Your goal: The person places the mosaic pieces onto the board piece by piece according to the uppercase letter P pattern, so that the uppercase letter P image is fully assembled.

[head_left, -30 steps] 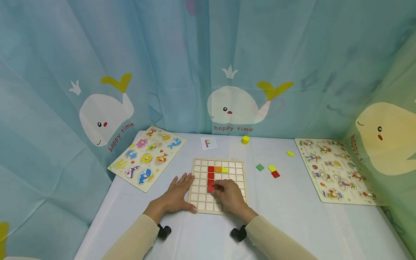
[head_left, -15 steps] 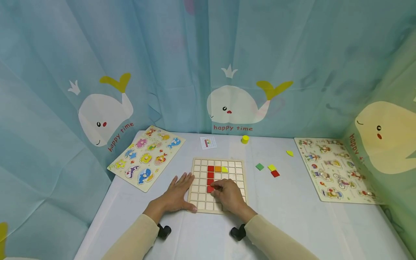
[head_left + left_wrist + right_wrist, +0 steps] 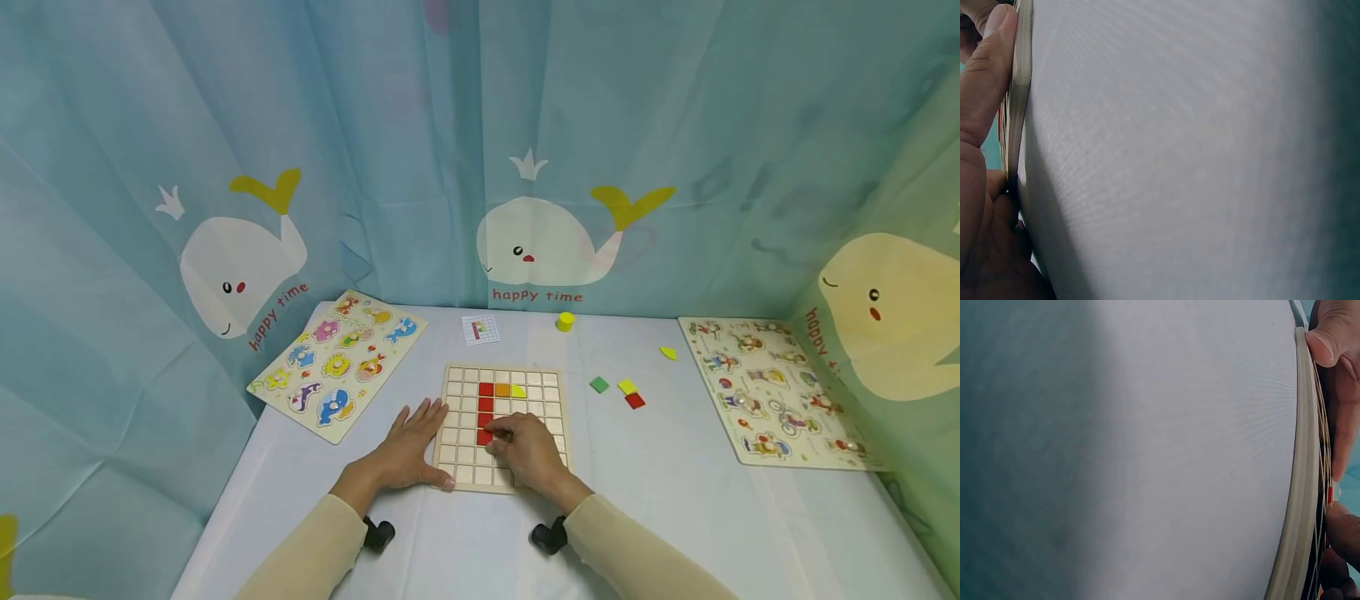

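Head view: right hand (image 3: 531,452) on the lowest red tile (image 3: 483,438), left hand (image 3: 408,446) by the grid board (image 3: 465,476)

The wooden board lies flat on the white tablecloth (image 3: 652,517) between the two hands. The left hand is spread, fingers straight, and grips nothing; its fingertips touch the board's left edge and its thumb rests at the near left corner. The right hand is curled over the board, its thumb and index finger pinching the right side of the lowest red tile. That tile ends a column of four red ones in the board's third column from the left; whether it sits fully in its cell cannot be told. Beside the top red tile (image 3: 487,389) come an orange tile (image 3: 503,390) and a yellow rounded piece (image 3: 518,392).

To the board's right lie a green tile (image 3: 599,384), plus a yellow tile (image 3: 627,387) touching a loose red tile (image 3: 635,401). Behind the board are a pattern card (image 3: 480,330) and a yellow cylinder (image 3: 566,322).

Left wrist view: the left thumb (image 3: 990,75) presses along the board's pale side; cloth fills most of the rest.

Right wrist view: the board's side runs down near the right border, fingers of both hands are partly cropped, and a sliver of red shows beside the right hand's fingertip.
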`<control>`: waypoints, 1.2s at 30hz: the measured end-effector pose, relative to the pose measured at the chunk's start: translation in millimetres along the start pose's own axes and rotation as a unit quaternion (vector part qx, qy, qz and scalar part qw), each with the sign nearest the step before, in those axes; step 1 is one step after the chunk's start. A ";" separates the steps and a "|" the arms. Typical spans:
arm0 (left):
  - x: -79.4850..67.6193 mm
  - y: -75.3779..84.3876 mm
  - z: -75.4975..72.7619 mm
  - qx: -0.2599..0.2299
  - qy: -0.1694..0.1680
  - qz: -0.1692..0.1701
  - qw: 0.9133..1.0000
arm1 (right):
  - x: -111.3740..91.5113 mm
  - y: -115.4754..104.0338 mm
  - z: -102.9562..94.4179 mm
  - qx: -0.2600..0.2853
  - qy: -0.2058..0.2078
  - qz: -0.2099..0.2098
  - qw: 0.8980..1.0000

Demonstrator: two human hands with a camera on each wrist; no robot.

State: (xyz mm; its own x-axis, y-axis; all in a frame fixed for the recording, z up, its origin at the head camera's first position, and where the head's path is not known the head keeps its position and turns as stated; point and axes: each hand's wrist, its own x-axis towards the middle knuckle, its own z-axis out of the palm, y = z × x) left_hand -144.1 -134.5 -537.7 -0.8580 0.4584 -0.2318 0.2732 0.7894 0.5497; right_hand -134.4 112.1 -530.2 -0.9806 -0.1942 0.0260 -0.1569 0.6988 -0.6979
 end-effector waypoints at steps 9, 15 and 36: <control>-0.8 0.6 -0.7 0.007 -0.003 0.002 1.000 | 0.5 2.7 -2.5 0.033 -0.004 0.015 0.999; -1.3 -0.1 -0.6 0.003 -0.003 0.004 1.000 | 2.1 5.8 -7.6 0.079 -0.005 0.028 0.996; 0.1 0.6 -0.5 -0.006 -0.001 -0.003 1.000 | 16.4 55.8 -84.2 0.107 0.059 0.065 0.990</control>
State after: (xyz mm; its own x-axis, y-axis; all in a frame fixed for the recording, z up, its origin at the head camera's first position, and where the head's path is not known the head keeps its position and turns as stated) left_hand -144.3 -134.2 -537.0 -0.8587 0.4550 -0.2358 0.2638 0.7870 0.5577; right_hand -169.1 205.8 -508.4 -0.9998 -0.0203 0.0006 -0.0116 0.5490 -0.8357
